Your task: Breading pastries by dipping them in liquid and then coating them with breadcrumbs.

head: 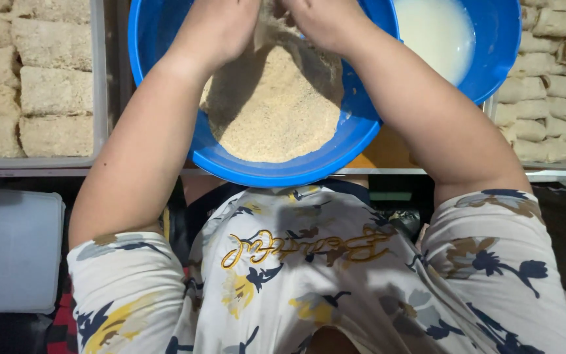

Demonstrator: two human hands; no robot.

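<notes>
Nearest the camera: a white shirt [309,275] with a blue and yellow flower print, both forearms reaching forward over it.

Blue bowl [165,78] sits at the table edge, its near rim hanging slightly past the edge [47,172]. It holds a heap of breadcrumbs [276,111], piled toward the near side.

Left hand [221,26] and right hand [325,19] meet over the far part of the bowl, fingers curled inward, crumbs falling between them. Something crumb-covered seems pressed between the palms; cannot tell what, as the frame cuts the fingers off.

Second blue bowl [499,46], further right, holds pale milky batter [433,33] and touches the first bowl.

Left: tray [99,85] of crumb-coated rolls [54,92]. Far right: stacked uncoated rolls [545,85].

Risks, as judged:
- Downward pressing could tip the overhanging bowl toward the lap.
- Crumbs may scatter over the rim onto the shirt.
- A right elbow swing could jolt the batter bowl and slop it.
- Hard squeezing might split whatever is being coated.
</notes>
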